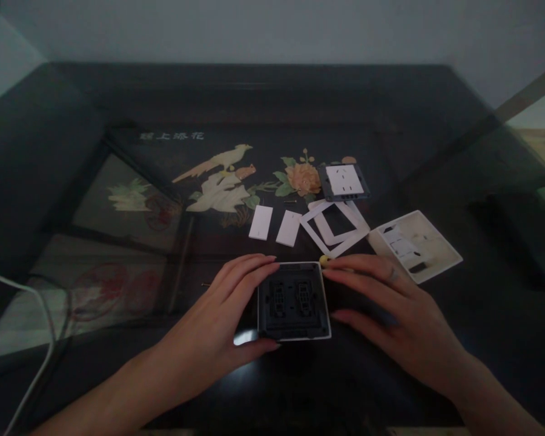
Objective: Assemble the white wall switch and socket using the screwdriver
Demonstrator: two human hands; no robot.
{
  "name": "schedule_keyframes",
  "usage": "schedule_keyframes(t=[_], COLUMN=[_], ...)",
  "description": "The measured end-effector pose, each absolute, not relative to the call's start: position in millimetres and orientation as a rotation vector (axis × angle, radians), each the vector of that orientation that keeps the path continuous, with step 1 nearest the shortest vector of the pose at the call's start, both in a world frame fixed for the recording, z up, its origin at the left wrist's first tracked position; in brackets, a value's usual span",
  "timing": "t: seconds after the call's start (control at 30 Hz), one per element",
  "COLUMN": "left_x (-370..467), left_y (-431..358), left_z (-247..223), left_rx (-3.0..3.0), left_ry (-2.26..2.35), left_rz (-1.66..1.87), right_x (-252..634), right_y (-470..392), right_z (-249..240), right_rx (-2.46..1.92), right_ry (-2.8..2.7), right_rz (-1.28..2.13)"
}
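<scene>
Between my hands is a light switch base (pixel 291 306), black and square with two rocker mechanisms, sitting in a white mounting box. My left hand (pixel 240 303) grips its left side, fingers along the top edge and thumb at the lower edge. At the right side, my right hand (pixel 390 303) has its fingers stretched and apart, fingertips by the upper right corner and edge. By those fingertips shows a small yellow thing (pixel 324 260), mostly hidden. Just beyond lie two white rocker covers (pixel 260 223) and overlapping white frames (pixel 309 226).
Farther back rests a socket module (pixel 344 180). To the right lies another white mounting box (pixel 436 245). Small screws (pixel 290 201) lie on the glossy dark table (pixel 413 139), which bears a bird and flower picture. A white cable (pixel 45 309) runs along the left.
</scene>
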State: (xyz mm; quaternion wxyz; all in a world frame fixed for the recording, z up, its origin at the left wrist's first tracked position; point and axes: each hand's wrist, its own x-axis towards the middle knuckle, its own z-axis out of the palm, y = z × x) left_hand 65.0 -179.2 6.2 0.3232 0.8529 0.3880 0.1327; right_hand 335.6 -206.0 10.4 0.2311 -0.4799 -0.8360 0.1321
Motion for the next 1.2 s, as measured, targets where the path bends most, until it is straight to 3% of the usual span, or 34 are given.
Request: schedule_keyframes(t=[0.2,1.2], left_x=[66.4,63.6], left_y=[-178.0,-178.1], left_z=[6.7,11.2], left_rx=[2.220,2.233], left_ry=[0.991,0.952], left_rz=[0.387,0.314], right_x=[331.7,331.8], right_y=[-210.4,-209.9], right_z=[8.9,12.0], right_rx=[-1.304,-1.333], right_ry=[-2.383,-2.369], right_rz=[0.684,0.710])
